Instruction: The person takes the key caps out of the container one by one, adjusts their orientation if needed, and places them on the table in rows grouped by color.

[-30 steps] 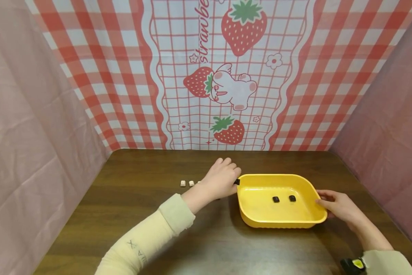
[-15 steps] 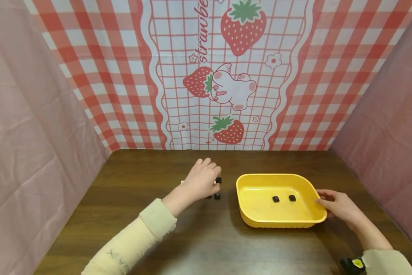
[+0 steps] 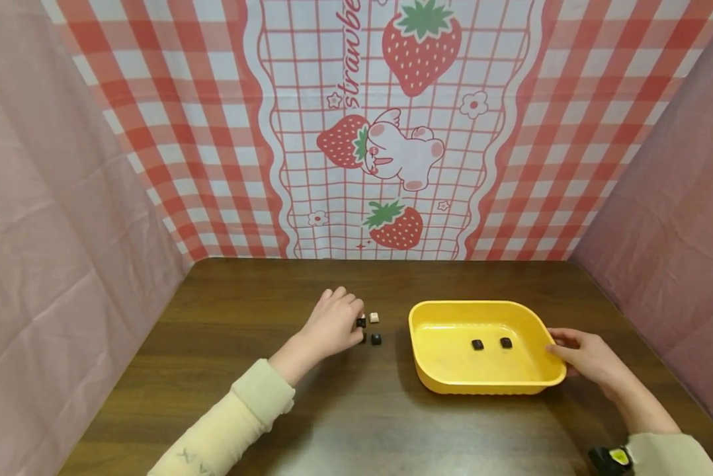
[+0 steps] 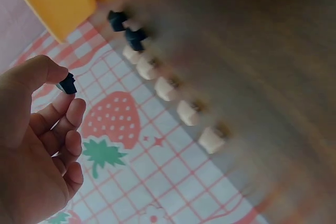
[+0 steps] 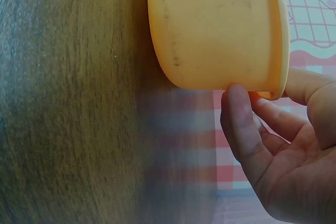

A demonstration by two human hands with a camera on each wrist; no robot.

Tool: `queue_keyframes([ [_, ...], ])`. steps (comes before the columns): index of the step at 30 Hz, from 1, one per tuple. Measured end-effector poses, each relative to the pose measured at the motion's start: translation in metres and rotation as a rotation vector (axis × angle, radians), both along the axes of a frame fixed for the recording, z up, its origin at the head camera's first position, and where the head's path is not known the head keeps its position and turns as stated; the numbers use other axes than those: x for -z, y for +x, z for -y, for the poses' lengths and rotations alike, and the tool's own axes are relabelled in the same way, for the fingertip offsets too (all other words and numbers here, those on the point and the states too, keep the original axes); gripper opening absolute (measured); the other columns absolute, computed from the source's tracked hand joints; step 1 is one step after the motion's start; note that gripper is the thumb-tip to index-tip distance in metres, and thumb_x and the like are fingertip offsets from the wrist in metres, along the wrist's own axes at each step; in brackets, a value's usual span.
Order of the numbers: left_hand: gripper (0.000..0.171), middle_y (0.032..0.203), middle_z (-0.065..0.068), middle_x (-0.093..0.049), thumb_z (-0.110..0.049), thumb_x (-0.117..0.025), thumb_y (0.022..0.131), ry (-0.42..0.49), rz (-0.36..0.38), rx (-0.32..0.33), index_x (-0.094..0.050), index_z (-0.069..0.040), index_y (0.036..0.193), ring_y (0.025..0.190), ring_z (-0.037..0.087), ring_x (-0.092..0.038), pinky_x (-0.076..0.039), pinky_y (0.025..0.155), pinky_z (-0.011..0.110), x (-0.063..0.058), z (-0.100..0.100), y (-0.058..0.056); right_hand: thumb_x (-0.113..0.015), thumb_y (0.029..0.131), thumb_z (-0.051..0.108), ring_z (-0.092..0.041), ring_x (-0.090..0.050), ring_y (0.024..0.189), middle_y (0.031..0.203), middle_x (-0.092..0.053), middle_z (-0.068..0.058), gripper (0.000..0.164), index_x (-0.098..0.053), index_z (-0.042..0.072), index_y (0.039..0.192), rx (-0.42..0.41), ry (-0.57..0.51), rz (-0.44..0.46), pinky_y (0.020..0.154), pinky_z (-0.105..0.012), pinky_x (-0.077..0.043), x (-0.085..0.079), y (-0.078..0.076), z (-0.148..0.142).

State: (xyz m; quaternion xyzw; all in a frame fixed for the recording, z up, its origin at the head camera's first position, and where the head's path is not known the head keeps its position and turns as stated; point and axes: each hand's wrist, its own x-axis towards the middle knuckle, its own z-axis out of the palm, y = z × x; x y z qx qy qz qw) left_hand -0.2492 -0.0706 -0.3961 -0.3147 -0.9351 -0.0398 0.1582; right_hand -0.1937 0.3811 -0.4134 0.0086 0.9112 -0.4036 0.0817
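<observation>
My left hand (image 3: 331, 322) pinches a black keycap (image 4: 67, 83) between thumb and index finger, lifted off the table. Under and beside that hand lies a row of white keycaps (image 4: 188, 113), mostly hidden in the head view; one white keycap (image 3: 374, 318) shows to its right. Two more black keycaps lie near the row, one of them the black keycap (image 3: 376, 339) in front. My right hand (image 3: 588, 356) grips the right rim of a yellow basin (image 3: 487, 383), thumb over the rim and fingers against the outer wall. Inside lie a black keycap (image 3: 477, 345) and another black keycap (image 3: 506, 342).
The brown wooden table (image 3: 356, 423) carries everything. A strawberry-patterned checked cloth (image 3: 392, 165) hangs behind its far edge. Pink cloth (image 3: 83, 198) hangs at both sides. A black band with a yellow-green face (image 3: 618, 456) sits by the right sleeve.
My left hand has moved left from the basin's left rim to the keycap row, still pinching the black keycap, and has dropped slightly. The right hand and basin have stayed put.
</observation>
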Motion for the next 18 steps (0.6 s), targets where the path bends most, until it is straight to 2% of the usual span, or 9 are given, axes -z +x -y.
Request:
queue_keyframes([
  [5, 0.021, 0.072, -0.007, -0.052, -0.028, -0.07, 0.07, -0.01, 0.005, -0.025, -0.052, -0.019, 0.073, 0.073, 0.015, -0.04, -0.028, 0.067, 0.03, 0.011, 0.008, -0.004, -0.056, 0.094, 0.023, -0.009, -0.062, 0.076, 0.118, -0.055, -0.034, 0.06, -0.035, -0.018, 0.133, 0.001, 0.005, -0.006, 0.063, -0.031, -0.054, 0.001, 0.0, 0.0],
  [12, 0.019, 0.076, -0.005, -0.058, -0.025, -0.07, 0.067, -0.003, -0.003, -0.025, -0.06, -0.016, 0.079, 0.074, 0.016, -0.043, -0.029, 0.066, 0.03, 0.022, 0.015, -0.008, -0.056, 0.094, 0.022, -0.008, -0.06, 0.075, 0.118, -0.055, -0.033, 0.059, -0.036, -0.017, 0.133, 0.002, 0.013, -0.008, 0.063, -0.03, -0.054, 0.0, 0.001, 0.0],
  [18, 0.02, 0.079, -0.003, -0.06, -0.026, -0.071, 0.069, -0.057, 0.047, -0.053, -0.062, -0.014, 0.083, 0.075, 0.017, -0.045, -0.03, 0.069, 0.03, 0.025, 0.016, -0.008, -0.056, 0.094, 0.025, -0.008, -0.06, 0.075, 0.119, -0.055, -0.033, 0.061, -0.036, -0.016, 0.134, 0.003, 0.029, -0.001, 0.063, -0.03, -0.053, 0.0, 0.0, 0.0],
])
